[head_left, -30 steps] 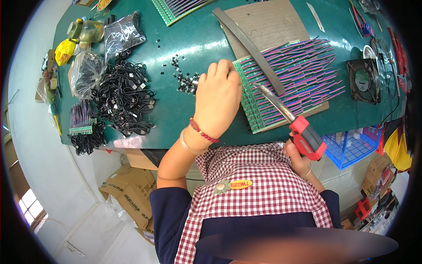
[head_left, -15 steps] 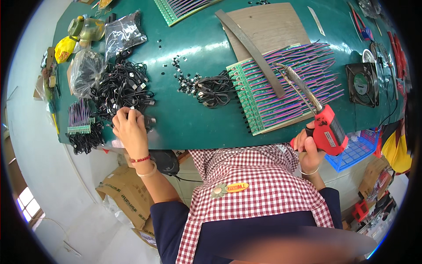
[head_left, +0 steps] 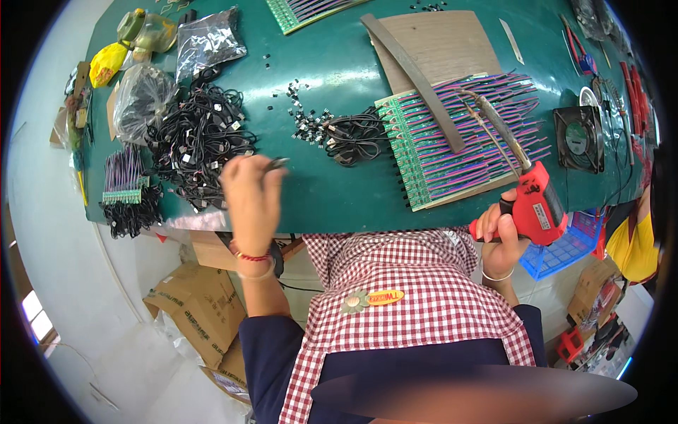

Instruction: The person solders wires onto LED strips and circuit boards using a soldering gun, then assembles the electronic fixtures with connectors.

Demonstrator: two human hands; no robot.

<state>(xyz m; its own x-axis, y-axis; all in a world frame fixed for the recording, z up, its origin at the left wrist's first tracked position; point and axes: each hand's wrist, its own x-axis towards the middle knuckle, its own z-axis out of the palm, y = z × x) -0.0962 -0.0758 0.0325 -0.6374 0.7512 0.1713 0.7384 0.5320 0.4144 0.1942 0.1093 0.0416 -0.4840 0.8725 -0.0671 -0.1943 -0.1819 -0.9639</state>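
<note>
A blurred dark piece, apparently a cable end [head_left: 278, 163], is pinched in the left hand's [head_left: 248, 198] grip. The green circuit-board panel [head_left: 406, 159] lies between two and three o'clock from it, nearer the right hand [head_left: 503, 230], which clasps a red soldering gun [head_left: 542, 206], long axis toward eleven o'clock.

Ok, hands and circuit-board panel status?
Left hand pinching small dark piece. Right hand gripping red-and-black soldering gun. Long flat grey bar lying across green, wired circuit-board panel.
</note>
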